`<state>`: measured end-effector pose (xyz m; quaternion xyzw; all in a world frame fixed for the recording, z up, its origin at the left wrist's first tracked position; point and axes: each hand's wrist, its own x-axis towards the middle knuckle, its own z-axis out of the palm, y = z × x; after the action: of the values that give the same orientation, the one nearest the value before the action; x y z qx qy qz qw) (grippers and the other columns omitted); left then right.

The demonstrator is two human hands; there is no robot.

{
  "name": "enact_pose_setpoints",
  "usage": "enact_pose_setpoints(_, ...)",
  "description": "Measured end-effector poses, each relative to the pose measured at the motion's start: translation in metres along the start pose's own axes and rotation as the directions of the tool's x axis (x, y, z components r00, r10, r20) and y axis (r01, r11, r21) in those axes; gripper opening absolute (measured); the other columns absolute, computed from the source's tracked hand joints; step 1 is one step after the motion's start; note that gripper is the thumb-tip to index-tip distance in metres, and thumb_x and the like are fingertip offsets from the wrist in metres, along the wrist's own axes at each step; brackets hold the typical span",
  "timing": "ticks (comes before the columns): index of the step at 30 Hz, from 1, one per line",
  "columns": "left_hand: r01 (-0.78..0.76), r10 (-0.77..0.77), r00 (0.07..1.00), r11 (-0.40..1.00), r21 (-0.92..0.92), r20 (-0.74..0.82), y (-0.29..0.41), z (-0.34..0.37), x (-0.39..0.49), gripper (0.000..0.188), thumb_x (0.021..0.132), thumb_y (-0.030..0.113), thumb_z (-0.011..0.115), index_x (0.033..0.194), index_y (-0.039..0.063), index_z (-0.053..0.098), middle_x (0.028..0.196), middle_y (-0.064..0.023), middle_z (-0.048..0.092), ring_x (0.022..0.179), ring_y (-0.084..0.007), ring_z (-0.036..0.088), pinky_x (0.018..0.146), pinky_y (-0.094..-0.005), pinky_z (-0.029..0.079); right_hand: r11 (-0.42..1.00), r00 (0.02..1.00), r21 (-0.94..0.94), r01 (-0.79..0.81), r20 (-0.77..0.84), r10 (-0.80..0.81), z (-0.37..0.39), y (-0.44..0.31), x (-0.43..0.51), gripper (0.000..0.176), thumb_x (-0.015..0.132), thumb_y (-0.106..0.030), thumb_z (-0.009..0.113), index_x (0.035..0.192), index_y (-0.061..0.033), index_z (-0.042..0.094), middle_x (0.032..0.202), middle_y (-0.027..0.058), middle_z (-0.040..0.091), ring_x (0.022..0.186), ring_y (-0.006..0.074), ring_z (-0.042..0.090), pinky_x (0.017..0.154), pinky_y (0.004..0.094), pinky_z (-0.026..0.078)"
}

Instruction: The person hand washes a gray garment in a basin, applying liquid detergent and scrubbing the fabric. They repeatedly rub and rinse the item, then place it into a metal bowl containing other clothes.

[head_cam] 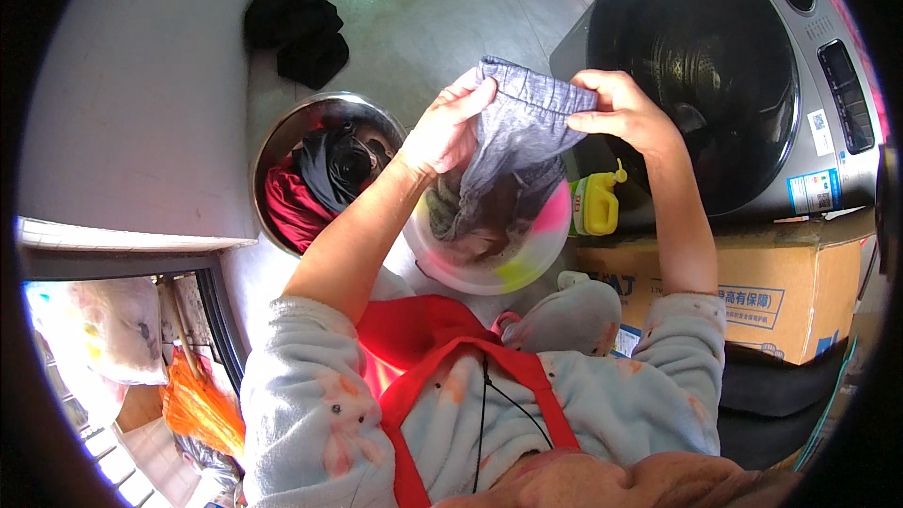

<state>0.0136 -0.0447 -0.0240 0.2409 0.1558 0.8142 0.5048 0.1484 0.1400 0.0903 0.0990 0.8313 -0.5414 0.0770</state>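
My left hand [455,120] and my right hand [624,113] hold a grey garment [525,102] by its elastic waistband, one at each end. The garment hangs down over a plastic basin [487,281] with pink and yellow-green patches, where its lower part meets dark, wet-looking cloth and murky water. To the left of the basin stands a round metal tub [259,183] with dark red cloth [293,204] and black cloth [331,166] inside. Just right of the basin is a yellow pump bottle [600,204].
A front-loading washing machine [811,99] stands at the right, above a cardboard box [741,296]. Black cloth [296,28] lies on the floor at the upper left, beside a pale wall [134,99]. An orange plastic bag [197,398] is at the lower left.
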Motion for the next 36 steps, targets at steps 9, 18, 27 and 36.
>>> enact_pose_setpoints(9, -0.016, 0.046, 0.993, 0.966, 0.258, -0.113, 0.019, -0.009, 0.012, 0.022, 0.093, 0.016, 0.061, 0.11, 0.003, 0.065, 0.103, -0.0045, 0.068, 0.094, -0.012, 0.062, 0.088, -0.028, 0.049, 0.99, 0.976, -0.015, 0.142, -0.165, -0.142, -0.009, -0.015, -0.003, 0.018, 0.081, -0.011, 0.071, 0.093, 0.0, 0.063, 0.076, -0.0043, 0.057, 0.067, 0.003, 0.05, 0.059, 0.0194, 0.038)
enact_pose_setpoints(18, 0.104, -0.077, 0.993, 0.937, 0.334, -0.095, 0.034, 0.005, 0.041, 0.028, 0.095, 0.024, 0.059, 0.11, 0.0, 0.063, 0.099, -0.0048, 0.068, 0.089, -0.0109, 0.062, 0.086, -0.0257, 0.049, 0.929, 0.975, 0.354, 0.104, -0.22, -0.025, -0.016, -0.026, -0.005, 0.018, 0.088, -0.012, 0.059, 0.1, 0.001, 0.061, 0.087, 0.0043, 0.066, 0.077, 0.0105, 0.063, 0.07, 0.0244, 0.049)
enact_pose_setpoints(27, 0.176, -0.233, 0.97, 0.875, 0.45, 0.074, 0.011, 0.013, 0.048, 0.034, 0.092, 0.019, 0.064, 0.12, 0.001, 0.058, 0.11, -0.0067, 0.067, 0.098, -0.0136, 0.062, 0.09, -0.0281, 0.048, 0.8, 0.927, 0.554, 0.231, -0.374, -0.009, -0.03, -0.014, -0.009, 0.019, 0.091, -0.012, 0.056, 0.104, 0.0009, 0.063, 0.097, 0.0083, 0.068, 0.088, 0.0165, 0.065, 0.083, 0.032, 0.05)
enact_pose_setpoints(36, 0.184, -0.186, 0.982, 0.959, 0.214, -0.008, 0.023, 0.014, 0.063, 0.036, 0.095, 0.026, 0.058, 0.119, 0.0, 0.057, 0.109, -0.01, 0.066, 0.095, -0.018, 0.065, 0.089, -0.0317, 0.052, 0.802, 0.92, 0.512, 0.308, -0.374, -0.114, -0.027, -0.012, -0.006, 0.018, 0.096, -0.013, 0.052, 0.106, -0.0004, 0.061, 0.102, 0.0073, 0.067, 0.095, 0.0152, 0.064, 0.087, 0.0299, 0.049)
